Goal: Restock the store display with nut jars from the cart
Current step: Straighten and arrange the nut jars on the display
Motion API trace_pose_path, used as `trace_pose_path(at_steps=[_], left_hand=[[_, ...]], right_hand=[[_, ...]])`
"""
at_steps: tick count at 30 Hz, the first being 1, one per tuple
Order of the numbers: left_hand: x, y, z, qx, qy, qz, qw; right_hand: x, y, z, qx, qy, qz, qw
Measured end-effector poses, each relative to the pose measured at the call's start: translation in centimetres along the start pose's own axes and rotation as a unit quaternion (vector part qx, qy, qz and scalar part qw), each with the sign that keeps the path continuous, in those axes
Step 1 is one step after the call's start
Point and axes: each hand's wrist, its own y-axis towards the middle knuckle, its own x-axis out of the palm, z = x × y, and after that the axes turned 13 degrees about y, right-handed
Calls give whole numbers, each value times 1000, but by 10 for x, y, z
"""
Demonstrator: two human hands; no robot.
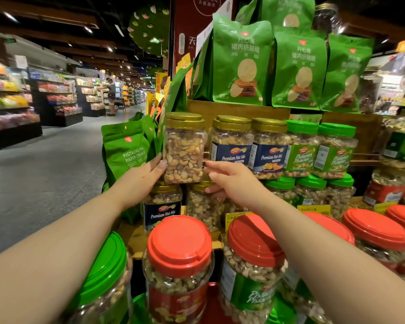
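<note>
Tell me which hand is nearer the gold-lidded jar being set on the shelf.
Left. The left hand holds the jar at its lower left side; the right hand sits just off its lower right corner.

Before you, the wooden display shelf point(239, 108) bears gold-lidded nut-mix jars point(232, 141), green-lidded pistachio jars point(302, 148) and green snack pouches point(241, 64) above.
</note>
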Motion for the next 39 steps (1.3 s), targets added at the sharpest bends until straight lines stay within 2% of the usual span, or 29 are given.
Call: trace_pose_path(at_steps=[3,7,10,15,17,20,24,29,33,39], left_hand=[[-2,-1,7,7,30,47,998],[-14,-1,16,-16,49,183,982],[-30,-8,33,-14,65,257,964],[-55,-15,67,73,122,294,945],[-58,-25,84,124,141,272,944],[-45,-46,100,176,154,190,953],[-16,-57,103,111,182,25,977],[1,-48,101,33,154,-131,979],[8,-35,99,11,143,-176,974],[13,-27,99,-25,119,-179,976]], right_hand=[[-14,-6,3,20,26,48,998],[-30,-11,13,51,-37,83,995],[-36,-11,16,71,-69,99,990],[-35,-7,19,97,-94,81,987],[-28,-5,21,105,-114,80,985],[-18,-4,26,112,-131,84,982],[-11,-4,33,125,-141,107,976],[-9,-6,40,111,-146,129,975],[-9,-6,44,102,-165,114,974],[-9,-11,41,90,-152,109,978]])
